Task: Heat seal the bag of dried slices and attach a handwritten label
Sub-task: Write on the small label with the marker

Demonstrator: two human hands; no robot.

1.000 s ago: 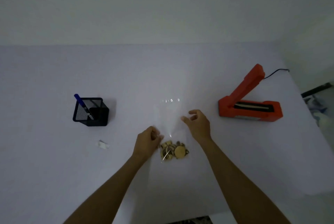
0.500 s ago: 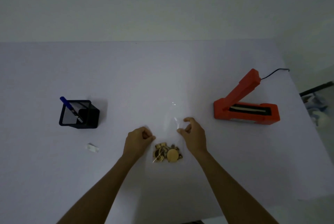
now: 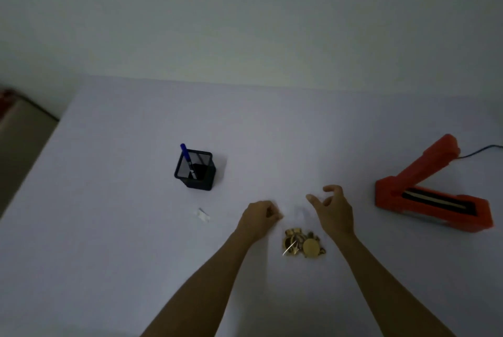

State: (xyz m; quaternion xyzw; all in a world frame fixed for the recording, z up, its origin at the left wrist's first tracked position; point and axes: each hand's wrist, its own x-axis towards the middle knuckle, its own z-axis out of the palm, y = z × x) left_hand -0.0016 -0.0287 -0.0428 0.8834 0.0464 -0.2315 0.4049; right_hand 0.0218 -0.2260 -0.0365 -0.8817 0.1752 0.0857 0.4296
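Note:
A clear plastic bag (image 3: 299, 213) lies flat on the table; its film is barely visible. Golden dried slices (image 3: 302, 244) are bunched at its near end. My left hand (image 3: 258, 219) is closed in a fist with its fingertips pinching the bag's left edge. My right hand (image 3: 334, 210) hovers at the bag's right edge, thumb and fingers curled but apart, holding nothing. An orange heat sealer (image 3: 432, 202) stands to the right with its arm raised. A small white label (image 3: 202, 214) lies to the left.
A black mesh pen holder (image 3: 196, 170) with a blue pen (image 3: 186, 156) stands left of the hands. The sealer's black cord (image 3: 481, 151) runs off to the right. The table's left edge (image 3: 40, 151) drops to a floor.
The right hand's thumb and fingers have come apart from their pinch on the bag. The view has swung left, so everything sits further right. The left hand stays closed.

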